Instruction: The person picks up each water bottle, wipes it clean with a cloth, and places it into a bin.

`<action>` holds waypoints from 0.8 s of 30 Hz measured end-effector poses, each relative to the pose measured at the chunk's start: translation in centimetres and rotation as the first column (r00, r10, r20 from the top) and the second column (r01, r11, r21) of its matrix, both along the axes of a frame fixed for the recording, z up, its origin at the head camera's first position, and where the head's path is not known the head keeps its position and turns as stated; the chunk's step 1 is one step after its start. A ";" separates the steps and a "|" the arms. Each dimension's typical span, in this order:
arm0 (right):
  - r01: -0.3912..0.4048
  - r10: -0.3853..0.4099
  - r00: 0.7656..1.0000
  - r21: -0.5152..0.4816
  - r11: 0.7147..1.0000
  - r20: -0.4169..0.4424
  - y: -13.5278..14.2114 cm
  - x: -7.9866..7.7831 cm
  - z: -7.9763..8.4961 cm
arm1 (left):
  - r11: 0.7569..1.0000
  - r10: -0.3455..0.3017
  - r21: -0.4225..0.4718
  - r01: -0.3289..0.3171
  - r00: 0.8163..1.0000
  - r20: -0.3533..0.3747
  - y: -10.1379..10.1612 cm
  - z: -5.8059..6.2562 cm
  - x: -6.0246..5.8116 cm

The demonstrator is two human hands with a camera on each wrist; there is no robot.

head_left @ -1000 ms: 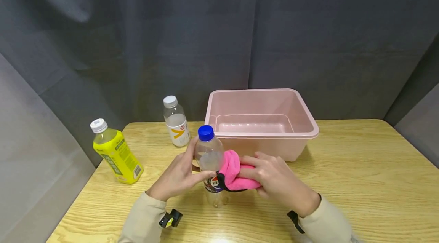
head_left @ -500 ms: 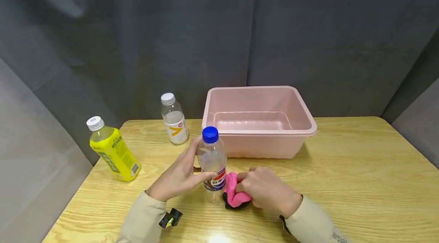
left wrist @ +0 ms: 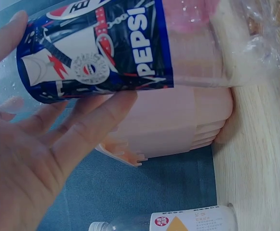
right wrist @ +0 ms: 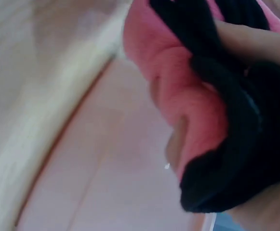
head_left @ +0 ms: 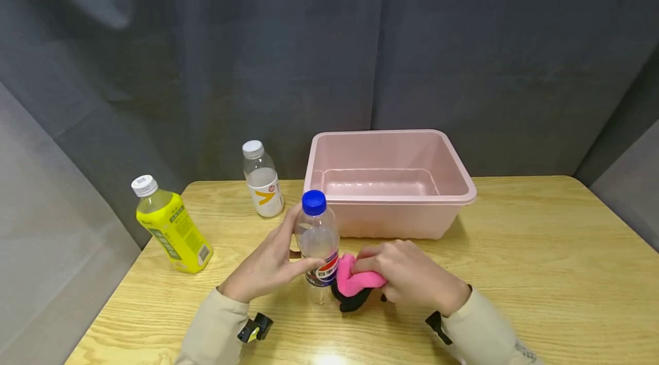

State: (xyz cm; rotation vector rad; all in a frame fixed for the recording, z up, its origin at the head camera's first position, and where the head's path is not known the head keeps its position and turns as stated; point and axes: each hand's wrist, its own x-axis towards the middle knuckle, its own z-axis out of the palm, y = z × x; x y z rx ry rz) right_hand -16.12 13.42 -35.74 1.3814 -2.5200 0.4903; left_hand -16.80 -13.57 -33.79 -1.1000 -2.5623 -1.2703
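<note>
My left hand (head_left: 275, 265) grips a clear Pepsi bottle (head_left: 317, 239) with a blue cap, thumb across the front of its label. The bottle stands upright on the table, and its label (left wrist: 101, 48) fills the upper part of the left wrist view. In my right hand (head_left: 414, 276) is a bunched pink and black cloth (head_left: 355, 282), held against the lower right side of the bottle. Folds of the cloth (right wrist: 202, 106) wrap about the fingers in the right wrist view.
A pink plastic basin (head_left: 396, 219) stands behind the hands at the table's back edge. Left of it is a clear bottle (head_left: 264, 182) with a white cap. A yellow-labelled bottle (head_left: 177, 230) stands at the table's left edge. A dark curtain (head_left: 329, 56) hangs behind.
My right hand has moved the cloth down from the bottle's label to its lower part, then slightly up again. The bottle has turned a little, showing more label; my left hand keeps its grip.
</note>
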 end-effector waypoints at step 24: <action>-0.047 0.006 0.998 -0.637 0.770 -0.065 0.2 0.7 3.1 | 1.000 -0.025 0.002 0.025 0.998 -0.053 -0.1 -0.1 0.0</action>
